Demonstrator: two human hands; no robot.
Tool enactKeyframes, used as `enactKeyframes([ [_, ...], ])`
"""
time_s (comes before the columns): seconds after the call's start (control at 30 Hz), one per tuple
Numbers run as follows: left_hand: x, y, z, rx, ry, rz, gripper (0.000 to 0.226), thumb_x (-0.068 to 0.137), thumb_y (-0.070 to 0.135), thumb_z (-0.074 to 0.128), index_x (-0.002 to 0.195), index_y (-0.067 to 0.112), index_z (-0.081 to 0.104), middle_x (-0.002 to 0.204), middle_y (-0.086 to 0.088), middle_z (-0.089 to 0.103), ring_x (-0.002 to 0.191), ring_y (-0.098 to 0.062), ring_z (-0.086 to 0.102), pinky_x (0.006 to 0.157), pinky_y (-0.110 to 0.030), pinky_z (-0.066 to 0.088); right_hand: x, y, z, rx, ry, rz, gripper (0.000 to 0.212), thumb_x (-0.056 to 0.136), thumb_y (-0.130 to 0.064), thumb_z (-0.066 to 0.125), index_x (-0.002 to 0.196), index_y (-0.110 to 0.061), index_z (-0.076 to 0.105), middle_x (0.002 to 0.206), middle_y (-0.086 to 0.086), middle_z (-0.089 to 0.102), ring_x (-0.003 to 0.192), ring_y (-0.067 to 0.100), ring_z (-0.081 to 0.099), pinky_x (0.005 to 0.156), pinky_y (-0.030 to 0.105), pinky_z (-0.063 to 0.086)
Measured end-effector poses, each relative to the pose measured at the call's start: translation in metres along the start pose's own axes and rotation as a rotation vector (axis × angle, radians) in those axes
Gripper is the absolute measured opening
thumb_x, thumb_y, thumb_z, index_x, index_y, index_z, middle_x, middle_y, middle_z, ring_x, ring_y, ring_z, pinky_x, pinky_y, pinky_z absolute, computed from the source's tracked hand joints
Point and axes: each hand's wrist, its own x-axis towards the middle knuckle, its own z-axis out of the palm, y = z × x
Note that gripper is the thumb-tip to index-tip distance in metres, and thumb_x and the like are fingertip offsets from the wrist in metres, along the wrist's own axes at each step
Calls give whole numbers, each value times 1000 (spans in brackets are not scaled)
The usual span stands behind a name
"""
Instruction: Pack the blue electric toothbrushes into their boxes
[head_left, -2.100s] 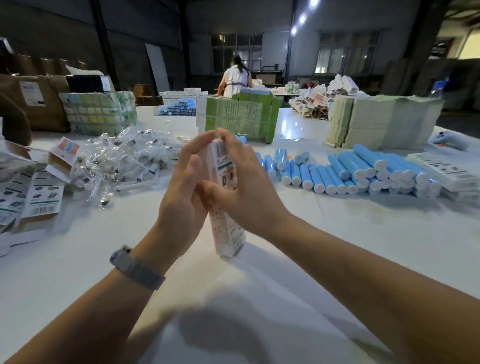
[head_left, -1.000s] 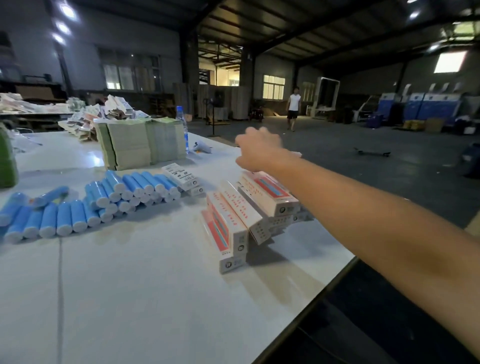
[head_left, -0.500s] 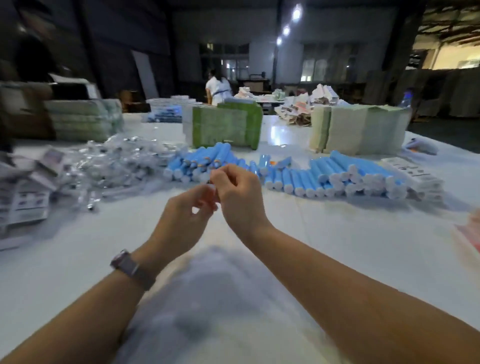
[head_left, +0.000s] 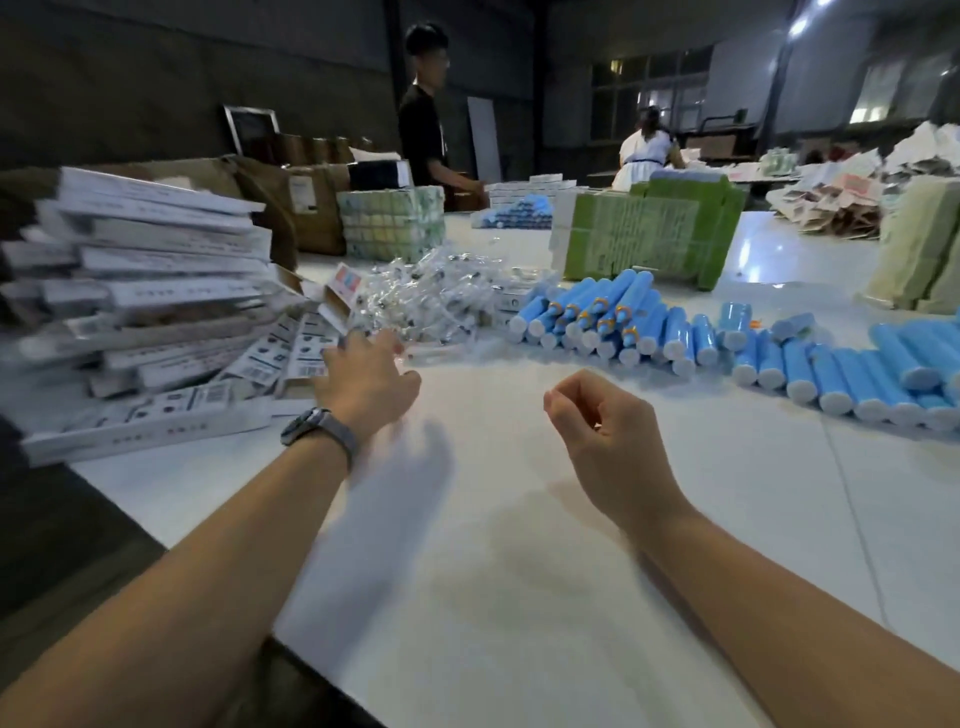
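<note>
Dim warehouse walls and a few lit windows stand behind a long white table (head_left: 519, 597) that fills most of the view. Taking the green stack of sheets (head_left: 649, 236) near the table's middle as the landmark: left of it and nearer the camera, at the table's left edge, a tall leaning pile of flattened white toothbrush boxes (head_left: 150, 291) spills forward into a fan of loose box blanks. Just in front of the green stack lies a heap of blue electric toothbrushes (head_left: 597, 317), and a row of them runs off to the right along the table (head_left: 852, 376); all lie on their sides, none inside a box. Between the box pile and the toothbrush heap, left of the green stack, sits a mound of clear plastic packets (head_left: 431, 301). Behind and left of the green stack is a block of pale green bundles (head_left: 392, 223), with brown cartons (head_left: 306, 208) beside it. Right of the green stack are more pale stacks (head_left: 919, 249). A person in black (head_left: 423, 130) stands behind the table, left of the green stack; another in white (head_left: 647, 150) is just behind it. Well in front of the green stack, the left hand (head_left: 363, 382), a watch (head_left: 319, 428) on its wrist, reaches with relaxed fingers toward the loose blanks, its grip empty. The right hand (head_left: 597, 431) hovers over bare table, fingers loosely curled, holding nothing.
</note>
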Motion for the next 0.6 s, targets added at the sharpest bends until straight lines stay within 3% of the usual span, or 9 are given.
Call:
enactKeyframes([
  [0.13,22,-62,-4,174,2,-252,64,89,54,59,139,21,37,144,-18,32,133,-46,34,107,-60,30,-1,0,0,-23,-22,-19,29,91,-21,63,64,-26,52,55,-7,49,54,5,40,59,30,37],
  [0.27,21,-59,-4,224,125,-218,40,91,29,57,129,22,49,137,-15,44,127,-41,44,109,-56,30,-1,-1,0,-58,-39,-12,32,92,-21,63,64,-29,51,55,-9,49,55,8,41,59,33,38],
  [0.33,9,-49,-11,253,204,-155,39,90,31,60,128,24,54,135,-14,49,123,-41,47,105,-53,34,-1,-1,0,-69,-43,-19,32,91,-23,63,64,-32,51,55,-12,49,55,8,42,59,33,38],
  [0.47,-32,-8,-40,246,441,159,47,80,29,78,124,23,63,128,-11,55,110,-43,56,90,-53,41,-1,-4,0,-64,-20,-14,24,89,-28,60,67,-32,52,57,-10,50,55,8,43,60,34,39],
  [0.57,-69,32,-60,200,481,347,41,75,27,80,114,26,66,118,-5,61,99,-38,62,83,-48,44,-1,-8,0,-31,25,9,2,84,-36,57,83,-34,56,66,-6,56,62,9,50,65,36,45],
  [0.6,-80,44,-65,176,472,395,38,76,28,78,112,27,65,116,-3,62,96,-35,63,80,-45,44,-1,-8,-1,-34,58,8,12,82,-37,58,93,-35,56,73,-8,57,69,8,52,69,36,47],
])
